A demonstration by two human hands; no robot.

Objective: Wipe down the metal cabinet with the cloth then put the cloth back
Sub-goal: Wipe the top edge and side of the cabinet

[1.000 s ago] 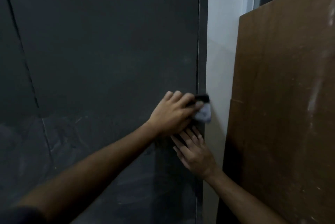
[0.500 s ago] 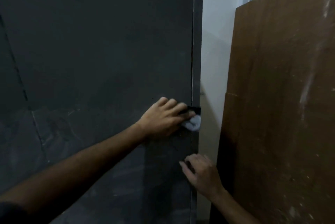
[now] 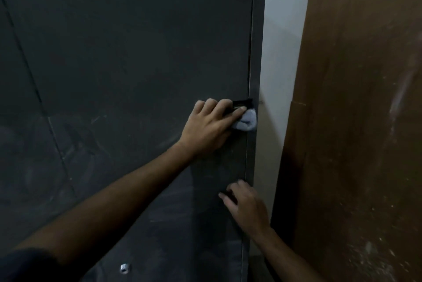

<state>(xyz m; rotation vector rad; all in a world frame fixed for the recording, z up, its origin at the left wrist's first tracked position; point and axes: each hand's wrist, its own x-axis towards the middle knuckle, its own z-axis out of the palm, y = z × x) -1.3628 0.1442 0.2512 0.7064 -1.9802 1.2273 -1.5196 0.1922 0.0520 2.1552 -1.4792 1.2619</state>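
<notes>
Left hand [image 3: 206,126] is gripping the pale cloth [image 3: 247,120], pressing it on the dark metal cabinet [image 3: 137,53] by its right edge. Right hand [image 3: 245,204], fingers loosely curled, is touching the cabinet below, holding nothing.

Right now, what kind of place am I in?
Probably a storage or utility corner: a tall dark metal cabinet, a scuffed brown board leaning by a plain white wall.

Dim lighting throughout. White wall [image 3: 283,53] visible at centre right. Brown wooden board [image 3: 365,122], scuffed with pale marks, leaned upright against it.
</notes>
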